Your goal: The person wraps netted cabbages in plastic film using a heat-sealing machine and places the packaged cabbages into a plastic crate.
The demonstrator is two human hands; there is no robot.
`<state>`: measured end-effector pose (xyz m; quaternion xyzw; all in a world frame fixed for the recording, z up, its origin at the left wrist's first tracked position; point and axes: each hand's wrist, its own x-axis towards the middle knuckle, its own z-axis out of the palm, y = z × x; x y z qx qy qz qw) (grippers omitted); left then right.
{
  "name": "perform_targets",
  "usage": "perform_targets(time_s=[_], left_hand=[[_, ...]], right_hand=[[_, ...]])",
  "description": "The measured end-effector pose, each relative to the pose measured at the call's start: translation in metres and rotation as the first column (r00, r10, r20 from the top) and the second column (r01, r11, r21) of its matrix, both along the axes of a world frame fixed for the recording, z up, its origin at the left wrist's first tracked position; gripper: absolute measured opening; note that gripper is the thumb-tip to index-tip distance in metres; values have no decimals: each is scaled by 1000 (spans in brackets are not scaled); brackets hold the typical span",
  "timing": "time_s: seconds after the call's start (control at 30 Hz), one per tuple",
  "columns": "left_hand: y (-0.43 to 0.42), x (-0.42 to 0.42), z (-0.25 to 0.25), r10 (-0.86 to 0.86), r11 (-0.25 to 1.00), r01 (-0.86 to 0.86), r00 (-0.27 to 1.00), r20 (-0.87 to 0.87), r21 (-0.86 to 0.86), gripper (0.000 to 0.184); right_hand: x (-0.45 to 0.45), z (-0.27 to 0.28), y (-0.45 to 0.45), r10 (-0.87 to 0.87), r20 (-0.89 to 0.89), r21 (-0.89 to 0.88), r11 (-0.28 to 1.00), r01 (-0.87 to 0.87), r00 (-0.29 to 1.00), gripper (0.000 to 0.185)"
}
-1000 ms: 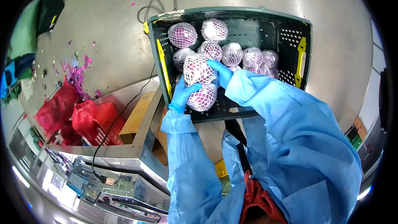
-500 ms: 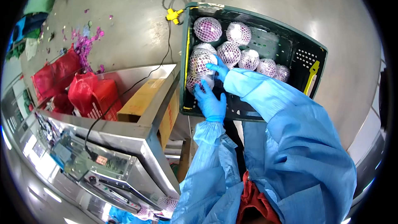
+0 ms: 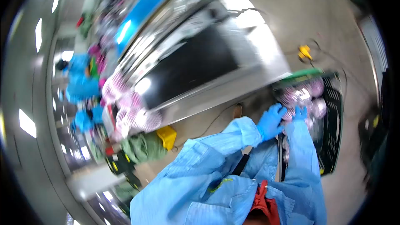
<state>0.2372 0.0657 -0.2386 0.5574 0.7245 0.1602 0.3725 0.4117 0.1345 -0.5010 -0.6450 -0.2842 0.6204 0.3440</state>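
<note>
My left hand (image 3: 271, 121), in a blue glove, is at the near left edge of the dark green crate (image 3: 333, 133) with its fingers apart and nothing in it. My right hand (image 3: 300, 113) lies inside the crate against the net-wrapped balls, its fingers slightly spread and partly blurred; it does not wrap round any of them. One net-wrapped purple and white ball (image 3: 319, 108) sits just right of my right hand. Several others are packed at the crate's far end.
A steel machine (image 3: 216, 87) with a dark panel fills the upper middle. Wrapped balls (image 3: 146, 120) are heaped at its left end, above a yellow bin (image 3: 167, 137). A yellow connector (image 3: 305, 52) with cables lies on the floor. People in blue (image 3: 79, 81) are far left.
The view has swung left, so the crate now appears at the right. My left hand has come away from the balls to the crate's edge. My right hand remains among the balls.
</note>
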Motion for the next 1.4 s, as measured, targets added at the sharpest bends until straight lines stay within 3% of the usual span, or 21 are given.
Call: perform_targets(time_s=[0.1, 0.17, 0.23, 0.27, 0.3, 0.37, 0.4, 0.47, 0.5, 0.57, 0.7, 0.77, 0.8, 0.9, 0.93, 1.03, 1.1, 1.17, 1.23, 1.3, 1.4], left_hand=[[-59, -42, 46, 135, 989, -147, 956, 260, 27, 65], [-105, -84, 100, 222, 943, -301, 885, 410, 139, 60], [-152, -131, 146, 247, 851, -397, 880, 406, 343, 56], [-175, -152, 169, 394, 779, -536, 823, 410, 327, 52], [-194, -174, 190, 526, 679, -663, 739, 421, 315, 47], [-226, -247, 230, 653, 502, -582, 740, 162, 639, 44], [-242, -279, 241, 753, 317, -703, 594, 282, 636, 44], [-270, -364, 238, 804, 143, -727, 481, 349, 672, 46], [-279, -404, 229, 822, 90, -688, 459, 337, 720, 50], [-288, -470, 210, 920, 7, -836, 220, 323, 549, 61], [-294, -542, 171, 952, 209, -938, 260, 161, 276, 73], [-285, -541, 161, 961, 123, -935, 195, 194, 333, 70], [-280, -535, 166, 969, 99, -934, 169, 180, 343, 72], [-280, -526, 165, 946, 41, -937, 149, 288, 348, 72], [-281, -514, 190, 947, 50, -957, 137, 292, 287, 72], [-275, -486, 233, 799, -31, -962, 140, 585, 271, 70], [-255, -468, 269, 644, 10, -923, 301, 703, 385, 70], [-222, -457, 281, 634, 73, -872, 415, 652, 483, 62], [-174, -447, 300, 628, 124, -824, 496, 599, 553, 53], [-120, -458, 289, 518, 221, -806, 574, 634, 549, 46], [-44, -462, 282, 615, 355, -721, 659, 432, 595, 49]], right_hand=[[-5, 30, -33, 212, 122, 239, 942, -237, 969, 45], [-61, 165, -55, 417, 331, 323, 793, -517, 847, 40], [-137, 310, -73, 668, 302, 439, 536, -721, 680, 29], [-174, 366, -89, 761, 53, 328, 598, -731, 646, 29], [-203, 387, -103, 816, 84, 362, 510, -780, 573, 30], [-275, 451, -131, 899, -248, 313, 427, -848, 362, 32], [-314, 468, -151, 865, -422, 288, 414, -864, 273, 38], [-401, 498, -179, 928, -372, 425, 207, -881, 39, 54], [-448, 472, -199, 975, -218, 581, 162, -797, 39, 64], [-540, 465, -228, 938, 233, 564, 85, -821, 257, 90], [-660, 446, -254, 767, 462, 290, 343, -893, 445, 113], [-682, 425, -249, 835, 176, 221, 483, -848, 521, 111], [-689, 404, -254, 793, 237, 356, 466, -810, 561, 108], [-667, 441, -258, 825, 224, 348, 430, -833, 519, 103], [-663, 439, -265, 756, 336, 431, 407, -805, 562, 104], [-624, 494, -260, 788, 327, 484, 335, -809, 522, 100], [-603, 518, -244, 764, 248, 587, 370, -720, 595, 90], [-596, 523, -198, 793, -87, 782, 429, -451, 603, 79], [-580, 545, -144, 789, -169, 751, 491, -441, 591, 68], [-574, 544, -82, 767, -170, 738, 515, -436, 619, 65], [-569, 522, 18, 729, 125, 655, 449, -608, 673, 71]])
